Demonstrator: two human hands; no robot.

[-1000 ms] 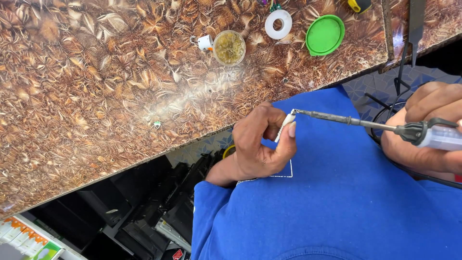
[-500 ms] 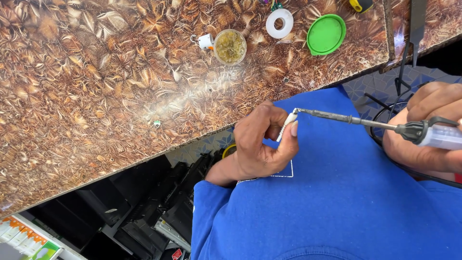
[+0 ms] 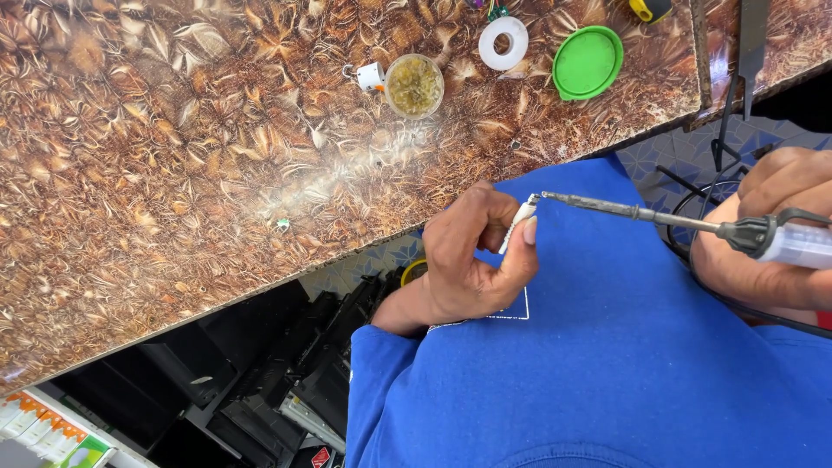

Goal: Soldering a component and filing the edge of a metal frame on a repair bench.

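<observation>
Little had shifted since the earlier frame: iron tip slightly nearer the part. Left hand (image 3: 472, 264): fingers pinched on a small white part (image 3: 518, 222), held over the blue shirt (image 3: 607, 364). Right hand (image 3: 771, 234): clenched round the soldering iron (image 3: 641, 212), tip touching the part's top, beside the thumb. Risk: a slip would burn fingertips or shirt.

Glossy patterned tabletop (image 3: 173, 156), metal soldering iron (image 3: 641, 213), matt blue cloth (image 3: 607, 373)

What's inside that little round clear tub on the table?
The little round tub holds a yellowish-green crumbly mass, seen from above. It fills the tub, so the bottom underneath stays hidden. The green lid lies apart.
</observation>
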